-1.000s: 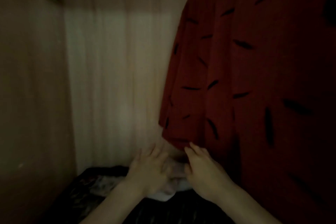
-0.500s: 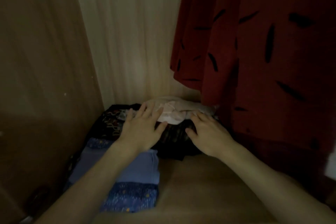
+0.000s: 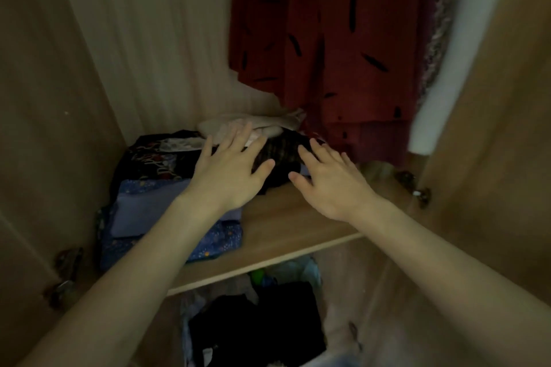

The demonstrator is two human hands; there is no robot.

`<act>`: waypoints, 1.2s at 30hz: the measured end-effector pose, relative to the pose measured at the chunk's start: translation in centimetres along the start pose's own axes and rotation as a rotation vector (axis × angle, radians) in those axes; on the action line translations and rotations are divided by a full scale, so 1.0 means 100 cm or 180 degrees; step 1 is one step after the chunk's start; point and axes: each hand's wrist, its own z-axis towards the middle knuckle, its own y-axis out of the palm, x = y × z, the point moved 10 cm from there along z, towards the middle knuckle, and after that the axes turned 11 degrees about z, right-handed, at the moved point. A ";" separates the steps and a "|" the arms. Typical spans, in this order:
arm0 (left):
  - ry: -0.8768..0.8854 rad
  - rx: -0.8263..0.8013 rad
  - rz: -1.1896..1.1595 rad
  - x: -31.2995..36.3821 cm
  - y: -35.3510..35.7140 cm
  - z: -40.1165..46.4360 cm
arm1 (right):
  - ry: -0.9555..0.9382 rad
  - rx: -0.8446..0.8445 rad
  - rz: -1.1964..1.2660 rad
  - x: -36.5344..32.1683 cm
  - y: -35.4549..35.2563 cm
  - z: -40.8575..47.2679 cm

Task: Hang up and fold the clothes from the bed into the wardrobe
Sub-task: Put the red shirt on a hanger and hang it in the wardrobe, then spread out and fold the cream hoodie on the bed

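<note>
On the wardrobe shelf [image 3: 286, 226], blue folded clothes [image 3: 143, 211] lie at the left. Your left hand [image 3: 229, 176] hovers, fingers spread and straight, holding nothing. A dark folded garment [image 3: 281, 152] sits mid-shelf — its long axis cannot be told. Your right hand [image 3: 331, 185] likewise — flat, empty. A red dress [image 3: 328, 39] hangs above.

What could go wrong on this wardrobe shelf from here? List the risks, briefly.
1. The pale folded garment lies on top of the dark bundle at the back; a push from the left hand or right hand, both open, could topple it.
2. The red dress hangs close above that pile, so its hem might get caught or creased.
3. The blue folded clothes reach near the shelf edge and could slide off.
</note>
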 end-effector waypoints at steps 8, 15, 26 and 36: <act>0.0518 0.0090 -0.0211 0.066 -0.029 -0.041 | 0.0569 0.0202 -0.0183 0.032 -0.037 -0.102; 0.1138 0.0006 -0.0417 0.169 -0.043 -0.068 | 0.1001 0.0468 -0.0441 0.066 -0.089 -0.192; 0.2251 0.0046 -0.0643 0.371 -0.086 -0.156 | 0.1937 0.0673 -0.0613 0.149 -0.151 -0.394; 0.3491 0.0071 -0.0790 0.599 -0.130 -0.324 | 0.3200 0.0678 -0.0616 0.215 -0.208 -0.669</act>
